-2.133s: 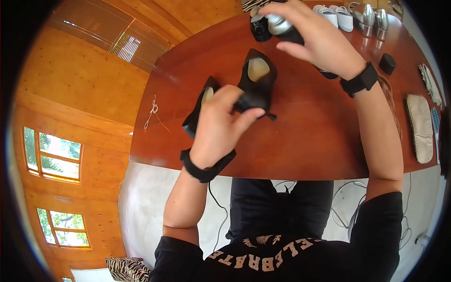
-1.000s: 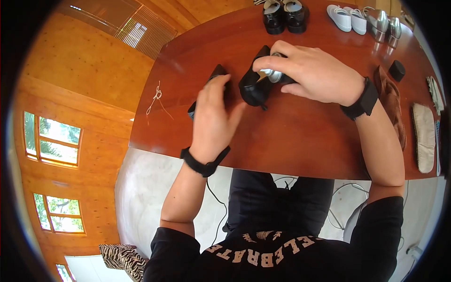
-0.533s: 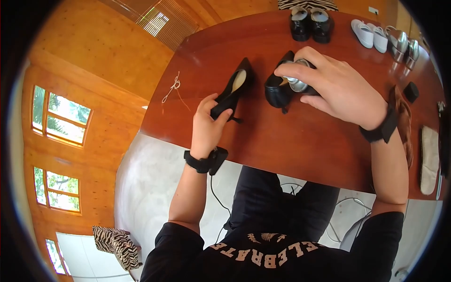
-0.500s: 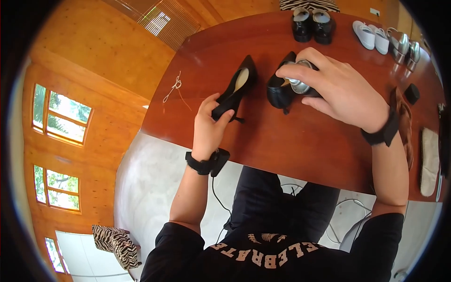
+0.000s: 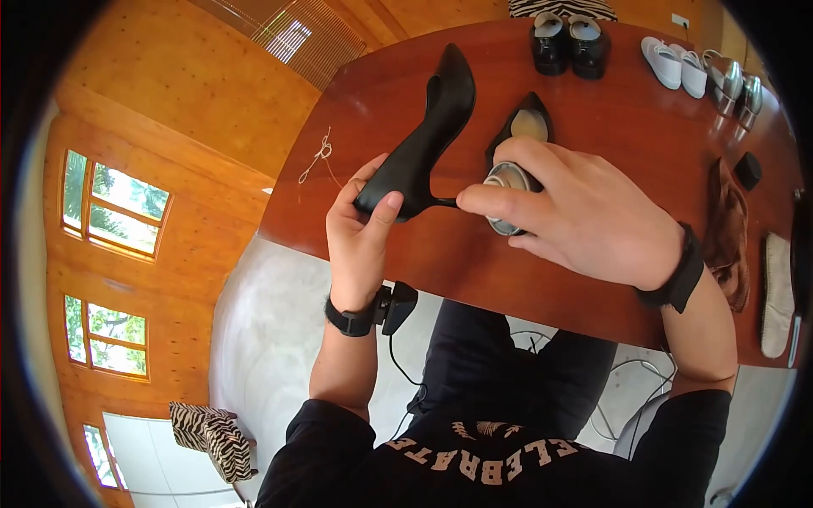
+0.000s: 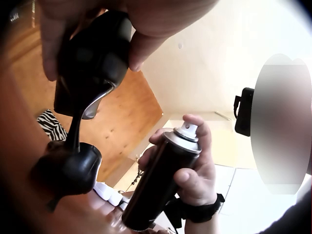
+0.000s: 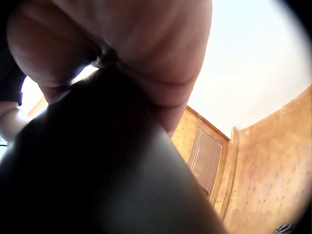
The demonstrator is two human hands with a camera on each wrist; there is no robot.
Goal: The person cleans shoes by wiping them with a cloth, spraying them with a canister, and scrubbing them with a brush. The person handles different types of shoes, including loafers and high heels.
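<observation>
My left hand (image 5: 360, 229) grips a black high-heeled shoe (image 5: 428, 127) around its heel end, with the pointed toe facing away and up and the thin heel jutting right. In the left wrist view, fingers and thumb press either side of its back. My right hand (image 5: 584, 220) holds a black spray can (image 6: 163, 180), its index finger on the white nozzle (image 6: 187, 129). In the head view the can is beside the held shoe's heel. The matching shoe (image 5: 531, 125) stands on the table behind the can, partly hidden by the right hand. The can's dark body fills much of the right wrist view.
On the brown table (image 5: 584, 300), black shoes (image 5: 549, 51), white sneakers (image 5: 665, 63) and silver heeled shoes (image 5: 728, 89) stand at the back. At right lie a black cap (image 5: 748, 171), brown cloth (image 5: 728, 245) and cream pad (image 5: 776, 296). String (image 5: 320, 159) lies left.
My left hand has raised the shoe off the table and turned it side-on. The right hand brought the spray can from the back of the table, past the other shoe, to the lifted one.
</observation>
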